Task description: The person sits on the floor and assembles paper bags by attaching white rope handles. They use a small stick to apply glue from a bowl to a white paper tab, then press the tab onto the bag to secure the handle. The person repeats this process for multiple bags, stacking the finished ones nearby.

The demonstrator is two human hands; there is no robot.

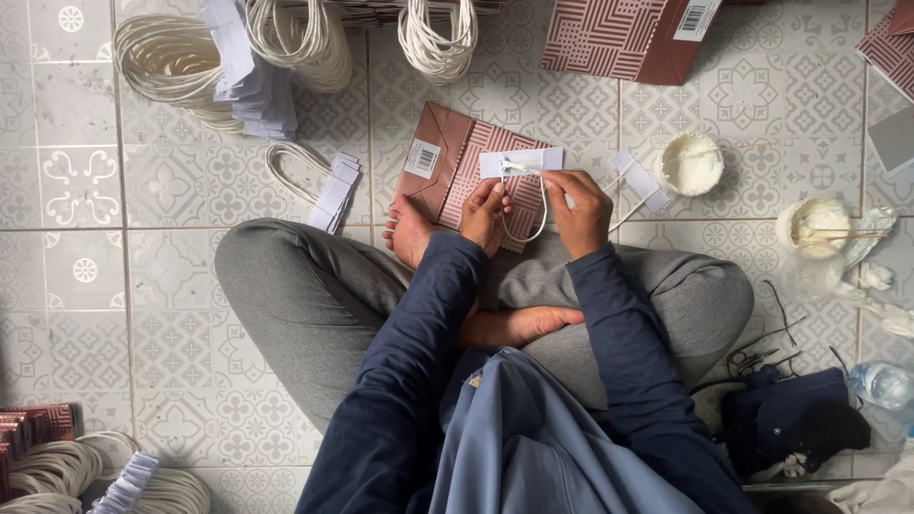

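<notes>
On the patterned tile floor [86, 190], both hands [533, 211] pinch a white cord [533, 214].

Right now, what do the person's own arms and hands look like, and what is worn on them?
Both arms wear long dark navy sleeves reaching the wrists, with soft folds along the fabric. The left hand and right hand are bare: no gloves, and no rings or watch that I can make out. A lighter blue-grey garment lies over the chest between the sleeves.

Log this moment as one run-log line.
left hand: pinches cord handle | right hand: holds cord | white strip on folded paper bag
</notes>
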